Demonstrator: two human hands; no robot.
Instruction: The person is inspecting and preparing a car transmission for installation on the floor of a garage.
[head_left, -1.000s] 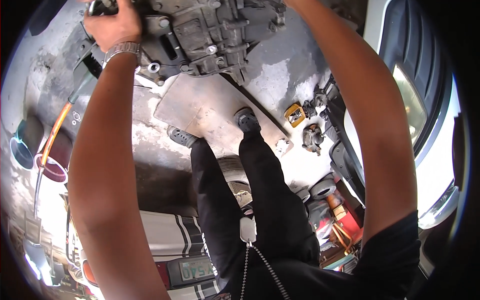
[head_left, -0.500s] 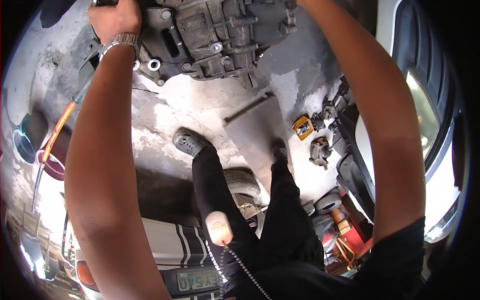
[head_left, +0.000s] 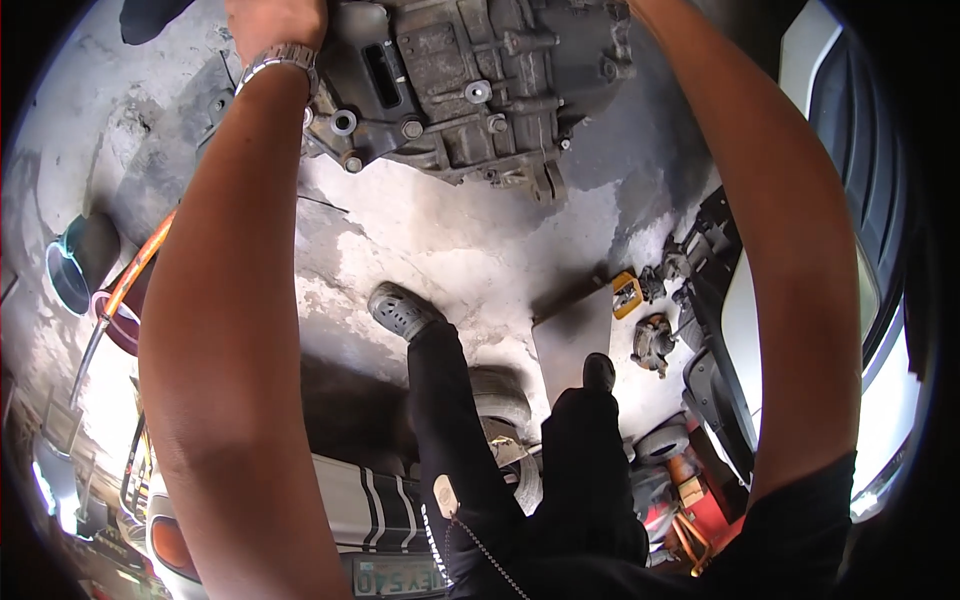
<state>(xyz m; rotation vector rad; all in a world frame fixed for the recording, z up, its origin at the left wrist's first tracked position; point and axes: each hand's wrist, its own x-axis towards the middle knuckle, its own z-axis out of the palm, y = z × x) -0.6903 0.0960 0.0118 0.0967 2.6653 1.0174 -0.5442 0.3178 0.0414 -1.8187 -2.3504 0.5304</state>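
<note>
A large grey metal gearbox housing (head_left: 470, 95), with ribs, bolts and a slotted bracket, fills the top of the view. My left hand (head_left: 278, 28), with a metal watch band on its wrist, is at the left end of the housing; the frame's upper edge cuts off its fingers. My right forearm (head_left: 740, 150) stretches up to the housing's right end, and its hand lies beyond the frame. A flat grey board (head_left: 573, 345) rests on the floor, its near part beside my right shoe (head_left: 598, 372). My left shoe (head_left: 402, 310) stands on the concrete.
A white vehicle front (head_left: 895, 360) runs along the right. Near it lie a yellow container (head_left: 626, 293) and a dark mechanical part (head_left: 653, 343). Tires (head_left: 500, 395) and a striped white car (head_left: 370, 500) are behind me. Left are a dark bucket (head_left: 75, 265) and an orange-handled jack (head_left: 135, 265).
The board and my right foot have shifted back toward me and to the right, bringing the board close to the yellow container. My left hand's fingers have gone out of frame as the view shifted.
</note>
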